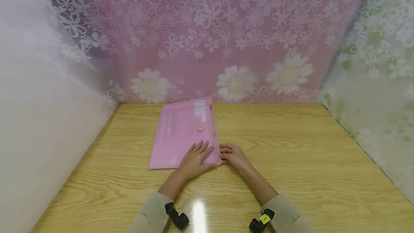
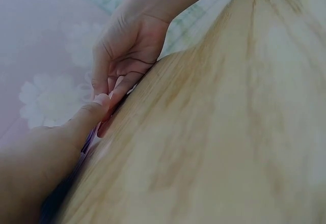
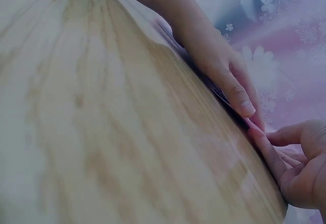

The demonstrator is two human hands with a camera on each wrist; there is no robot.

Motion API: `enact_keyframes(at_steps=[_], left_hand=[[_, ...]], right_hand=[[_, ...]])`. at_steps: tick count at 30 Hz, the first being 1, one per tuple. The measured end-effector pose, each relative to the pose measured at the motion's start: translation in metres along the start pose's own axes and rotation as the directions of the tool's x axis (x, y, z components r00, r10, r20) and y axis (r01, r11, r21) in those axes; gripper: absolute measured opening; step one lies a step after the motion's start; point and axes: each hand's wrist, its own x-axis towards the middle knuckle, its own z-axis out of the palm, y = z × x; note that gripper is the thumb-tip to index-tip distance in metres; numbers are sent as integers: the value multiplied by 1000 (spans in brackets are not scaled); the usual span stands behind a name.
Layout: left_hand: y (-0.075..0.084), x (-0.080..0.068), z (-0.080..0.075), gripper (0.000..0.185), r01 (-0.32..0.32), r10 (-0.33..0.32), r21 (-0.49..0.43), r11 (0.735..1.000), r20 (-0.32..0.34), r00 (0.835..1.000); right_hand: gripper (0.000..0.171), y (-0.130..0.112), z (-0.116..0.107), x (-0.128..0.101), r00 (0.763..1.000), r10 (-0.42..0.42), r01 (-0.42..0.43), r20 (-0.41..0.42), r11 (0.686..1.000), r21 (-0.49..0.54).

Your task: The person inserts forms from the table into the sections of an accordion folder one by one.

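A pink plastic folder (image 1: 181, 132) with a round snap button (image 1: 200, 128) lies flat on the wooden table (image 1: 291, 154), its flap along the right side. My left hand (image 1: 194, 159) rests flat on the folder's near right corner with straight fingers; it also shows in the right wrist view (image 3: 219, 71). My right hand (image 1: 231, 154) sits just right of that corner, fingers curled and pinching the folder's right edge. The left wrist view shows this right hand (image 2: 125, 56) curled at the edge, beside my left thumb (image 2: 86, 117).
Flowered pink curtains (image 1: 226, 39) hang behind the table, with white and greenish sheer curtains (image 1: 372, 82) at the sides. Bare wood lies to the right (image 1: 307, 175) and left (image 1: 113, 161) of the folder. Black wrist cameras (image 1: 178, 218) sit on both sleeves.
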Motion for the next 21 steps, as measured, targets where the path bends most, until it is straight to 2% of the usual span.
enact_keyframes(at_steps=[11,16,21], left_hand=[[0,1,-4,73,17,-16,-41,999,17,1000],[0,0,-3,74,24,-23,-41,999,26,999],[1,0,-3,73,17,-15,-47,999,27,1000]], right_hand=[[39,-6,1,-1,1000,11,-11,-11,1000,19],[35,1,2,1,998,0,2,-65,999,43],[30,3,5,0,990,-23,26,-142,1000,18]])
